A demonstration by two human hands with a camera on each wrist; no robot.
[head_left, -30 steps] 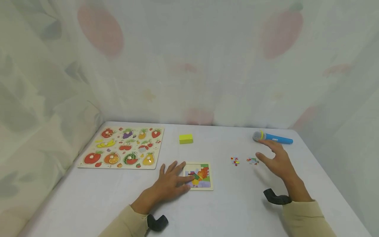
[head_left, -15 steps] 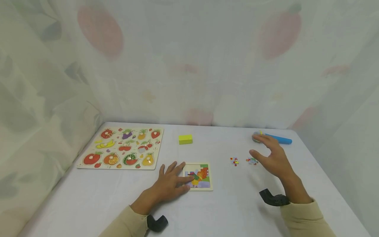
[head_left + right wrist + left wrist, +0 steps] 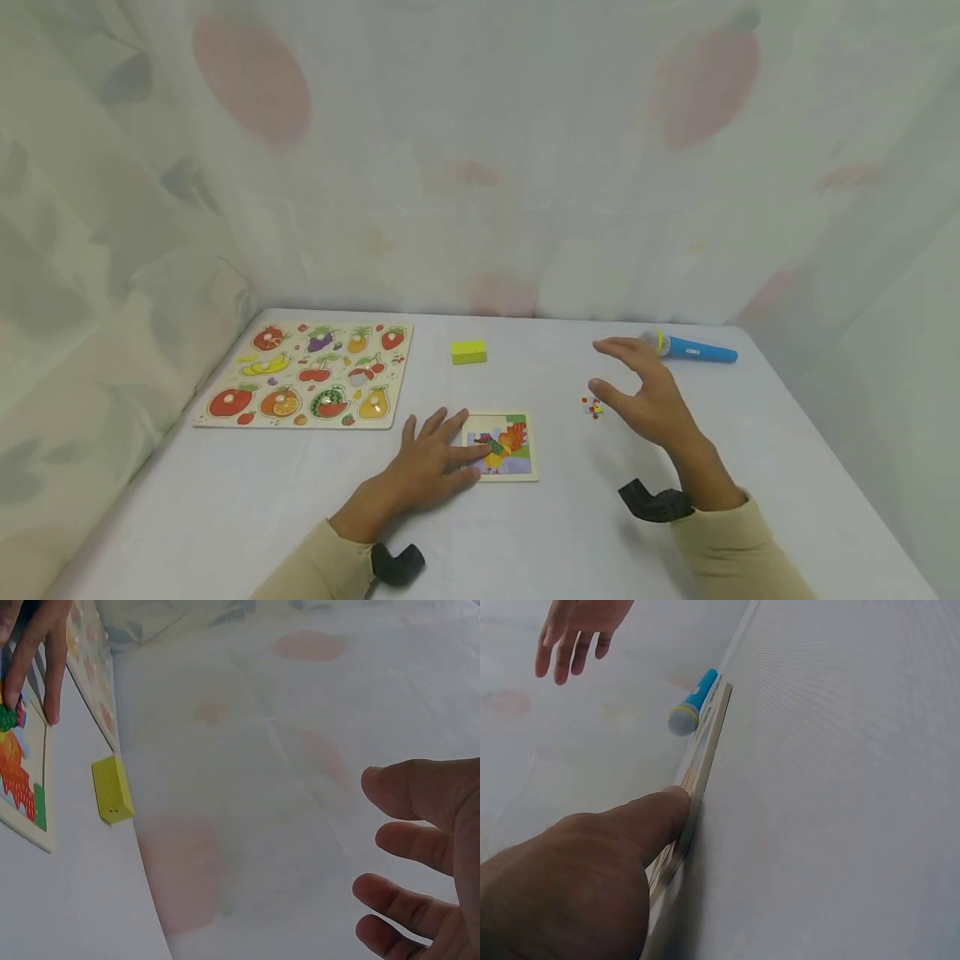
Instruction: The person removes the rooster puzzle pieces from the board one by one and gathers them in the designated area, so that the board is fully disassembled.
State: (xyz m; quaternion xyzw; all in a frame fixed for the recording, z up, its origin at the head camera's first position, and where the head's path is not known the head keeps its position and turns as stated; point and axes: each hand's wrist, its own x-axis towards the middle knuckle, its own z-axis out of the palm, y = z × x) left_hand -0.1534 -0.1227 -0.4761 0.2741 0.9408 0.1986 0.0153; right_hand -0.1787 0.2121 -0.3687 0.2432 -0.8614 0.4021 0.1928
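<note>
Spread fingers of my left hand (image 3: 431, 467) rest on the left side of a small square jigsaw puzzle (image 3: 517, 467) in a pale frame, which shows a colourful bird. The puzzle's upper left area is bare board. My right hand (image 3: 648, 404) hovers above the table with thumb and fingers apart, holding nothing. Just left of its thumb lies a small jigsaw piece (image 3: 592, 407) with red and yellow marks. A second piece seen earlier is hidden behind the right hand. In the right wrist view the fingers (image 3: 409, 896) are loosely bent around air.
A wooden fruit peg puzzle (image 3: 307, 375) lies at the back left of the white table (image 3: 525, 550). A yellow block (image 3: 468, 352) sits behind the bird puzzle. At the back right is a blue toy microphone (image 3: 697, 350). Curtains (image 3: 480, 167) hang behind and at the sides.
My right hand has moved left, from beside the jigsaw pieces to over the right one, and no longer overlaps most of the microphone. The left hand has stayed on the puzzle.
</note>
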